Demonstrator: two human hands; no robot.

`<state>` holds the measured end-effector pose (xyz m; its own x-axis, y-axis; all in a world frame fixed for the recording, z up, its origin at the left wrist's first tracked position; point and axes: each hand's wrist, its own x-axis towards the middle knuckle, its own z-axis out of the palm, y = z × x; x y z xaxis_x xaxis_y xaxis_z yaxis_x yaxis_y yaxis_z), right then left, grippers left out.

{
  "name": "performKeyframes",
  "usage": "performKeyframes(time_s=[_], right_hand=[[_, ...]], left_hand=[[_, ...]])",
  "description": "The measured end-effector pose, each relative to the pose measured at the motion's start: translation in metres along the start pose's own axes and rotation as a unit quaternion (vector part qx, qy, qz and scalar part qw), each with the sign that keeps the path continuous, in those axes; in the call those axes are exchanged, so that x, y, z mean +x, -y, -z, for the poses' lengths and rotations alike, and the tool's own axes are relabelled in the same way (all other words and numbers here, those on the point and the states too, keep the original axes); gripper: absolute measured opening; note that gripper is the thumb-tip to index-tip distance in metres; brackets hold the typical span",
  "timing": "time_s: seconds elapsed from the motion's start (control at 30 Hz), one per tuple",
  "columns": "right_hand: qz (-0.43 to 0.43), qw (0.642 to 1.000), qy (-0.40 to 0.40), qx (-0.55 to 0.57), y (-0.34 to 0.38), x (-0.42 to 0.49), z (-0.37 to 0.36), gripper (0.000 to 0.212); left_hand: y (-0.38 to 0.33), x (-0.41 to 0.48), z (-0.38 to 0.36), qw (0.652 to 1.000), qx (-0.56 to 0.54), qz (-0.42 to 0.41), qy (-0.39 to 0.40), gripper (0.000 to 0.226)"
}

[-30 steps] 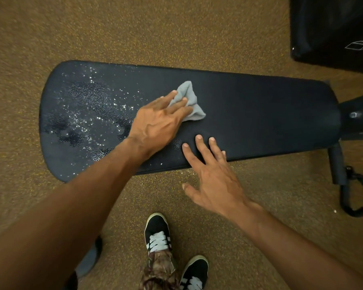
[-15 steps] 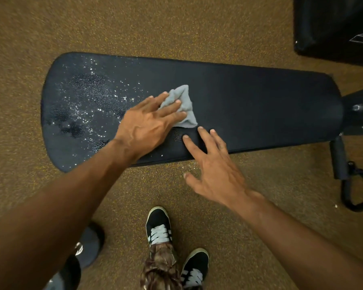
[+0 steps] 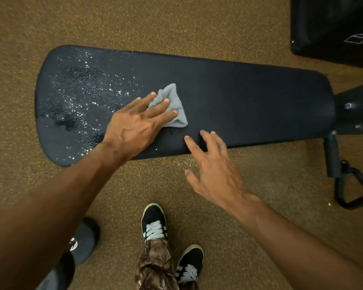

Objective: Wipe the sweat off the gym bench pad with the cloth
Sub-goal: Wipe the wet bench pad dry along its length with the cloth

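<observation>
Brown speckled floor (image 3: 176,21) lying under everything. Long dark bench pad (image 3: 249,97) stretching out past my fingertips. Shiny wet drops (image 3: 80,97) sitting on pad end, beyond my left knuckles. My left hand (image 3: 134,126) lying flat, fingers spread, pressing gray cloth (image 3: 172,105) down on middle of pad. Cloth poking out past those fingertips. My right hand (image 3: 214,168) spread wide, holding nothing, fingertips touching near edge of pad, just beside cloth. My black shoes (image 3: 155,222) standing below my wrists.
</observation>
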<state>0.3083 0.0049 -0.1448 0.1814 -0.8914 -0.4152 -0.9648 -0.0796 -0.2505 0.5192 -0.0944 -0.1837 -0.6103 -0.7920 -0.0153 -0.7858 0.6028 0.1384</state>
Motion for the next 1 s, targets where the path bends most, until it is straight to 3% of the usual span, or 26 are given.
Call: performKeyframes(time_s=[0.1,0.23,0.43,0.53,0.7,0.9,1.0], right_hand=[[0.005,0.999,0.009,-0.031,0.0,-0.002,-0.006,0.089],[-0.007,0.999,-0.005,-0.036,0.004,-0.002,-0.012,0.092],[-0.016,0.999,0.0,-0.027,0.006,0.002,-0.001,0.087],[-0.004,1.0,0.018,-0.024,0.002,0.002,0.005,0.085],[-0.014,0.999,-0.014,0.047,0.002,0.004,0.004,0.076],[-0.013,0.996,-0.03,0.079,-0.003,0.002,0.0,0.07],[-0.011,0.991,-0.052,0.12,-0.006,0.001,0.0,0.057]], left_hand=[[-0.017,0.01,-0.001,0.995,0.007,0.093,0.032,0.051],[-0.039,0.014,-0.008,0.99,-0.026,0.133,0.029,0.05],[-0.024,-0.024,0.006,0.997,-0.025,0.044,0.051,0.045],[-0.015,-0.027,0.013,0.992,-0.01,0.082,0.094,0.05],[-0.049,0.0,0.006,0.98,-0.071,0.178,0.053,0.045],[-0.053,-0.033,0.0,0.992,-0.032,0.098,0.076,0.049],[-0.037,-0.043,0.006,0.989,-0.014,0.104,0.102,0.051]])
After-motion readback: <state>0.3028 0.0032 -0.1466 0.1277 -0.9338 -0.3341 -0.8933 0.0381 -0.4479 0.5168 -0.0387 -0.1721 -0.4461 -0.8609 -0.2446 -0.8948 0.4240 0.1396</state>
